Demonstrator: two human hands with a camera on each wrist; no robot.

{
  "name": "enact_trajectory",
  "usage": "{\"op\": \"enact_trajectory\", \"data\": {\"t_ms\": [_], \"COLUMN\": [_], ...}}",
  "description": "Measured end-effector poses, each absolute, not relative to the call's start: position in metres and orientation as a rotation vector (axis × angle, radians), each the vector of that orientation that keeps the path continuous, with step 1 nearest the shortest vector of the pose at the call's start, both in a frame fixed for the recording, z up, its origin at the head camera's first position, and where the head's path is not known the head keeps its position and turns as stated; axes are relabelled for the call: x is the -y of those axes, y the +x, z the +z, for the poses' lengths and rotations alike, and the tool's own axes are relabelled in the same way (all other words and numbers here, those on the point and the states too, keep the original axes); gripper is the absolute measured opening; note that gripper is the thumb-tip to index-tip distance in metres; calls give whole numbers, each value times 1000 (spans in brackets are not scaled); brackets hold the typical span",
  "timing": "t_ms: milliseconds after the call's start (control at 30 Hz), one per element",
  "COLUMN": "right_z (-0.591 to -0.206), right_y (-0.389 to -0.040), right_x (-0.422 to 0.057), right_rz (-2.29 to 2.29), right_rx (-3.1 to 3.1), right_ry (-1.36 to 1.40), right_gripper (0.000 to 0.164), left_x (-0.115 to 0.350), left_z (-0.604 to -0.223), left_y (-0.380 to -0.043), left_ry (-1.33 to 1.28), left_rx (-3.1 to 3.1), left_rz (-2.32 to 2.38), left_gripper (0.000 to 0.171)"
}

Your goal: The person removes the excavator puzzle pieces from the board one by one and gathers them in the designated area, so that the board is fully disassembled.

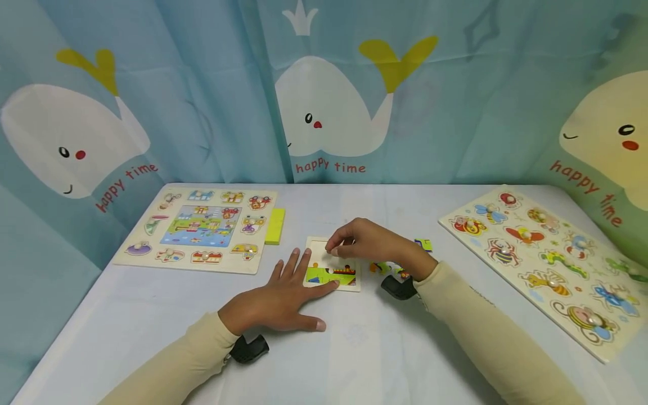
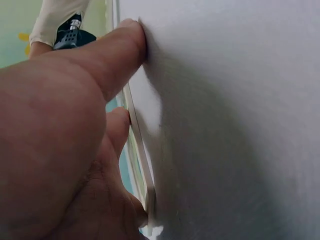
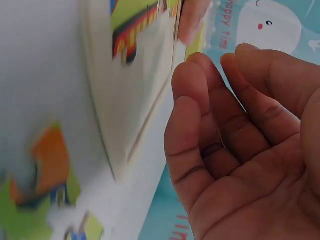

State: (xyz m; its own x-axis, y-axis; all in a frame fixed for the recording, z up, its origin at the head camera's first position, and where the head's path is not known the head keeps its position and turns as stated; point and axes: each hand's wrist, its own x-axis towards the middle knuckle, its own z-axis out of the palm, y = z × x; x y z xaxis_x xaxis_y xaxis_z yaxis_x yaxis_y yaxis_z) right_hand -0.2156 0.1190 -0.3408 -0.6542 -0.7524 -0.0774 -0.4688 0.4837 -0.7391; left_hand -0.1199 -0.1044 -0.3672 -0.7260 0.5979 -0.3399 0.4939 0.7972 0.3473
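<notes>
A small framed jigsaw board (image 1: 318, 247) lies mid-table; its lower part holds green-based picture pieces (image 1: 331, 275) and its upper part shows bare backing. My left hand (image 1: 283, 298) is spread flat at the board's lower left, with fingertips along its left side and the index finger over its bottom edge. Over the upper right of the board hovers my right hand (image 1: 372, 244). Its fingers (image 3: 185, 125) are loosely bent, a gap shows between them and the thumb, and nothing is visible inside. Loose jigsaw pieces (image 1: 379, 268) lie right of the board, partly hidden beneath the right wrist.
Another loose piece (image 1: 424, 244) lies beyond the right wrist. At the left is a wooden picture puzzle (image 1: 177, 260) with a yellow block (image 1: 275, 226) beside its right edge. A large insect knob puzzle (image 1: 511, 242) lies at the right. A whale-print curtain (image 1: 217, 112) hangs behind the table.
</notes>
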Motion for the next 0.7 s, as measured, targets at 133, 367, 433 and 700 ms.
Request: {"op": "enact_trajectory", "data": {"t_ms": [133,367,433,700], "right_z": [-344,-349,-351,-354], "right_y": [-213,-211,-210,-207], "right_x": [-111,-103,-102,-100], "right_rz": [-1023,-1028,-1036,-1041], "right_rx": [-2284,-2247,-2239,-2215], "right_ry": [-1055,-1009,-1001,-992], "right_gripper": [17,17,17,19], "left_x": [105,105,106,106], "left_z": [-367,-367,-368,-369], "left_y": [-121,-122,-122,-122], "left_ry": [807,811,812,796], "left_rx": [-2522,-2521,-2520,-2522], "left_rz": [302,313,322,326], "left_gripper": [73,72,72,72]}}
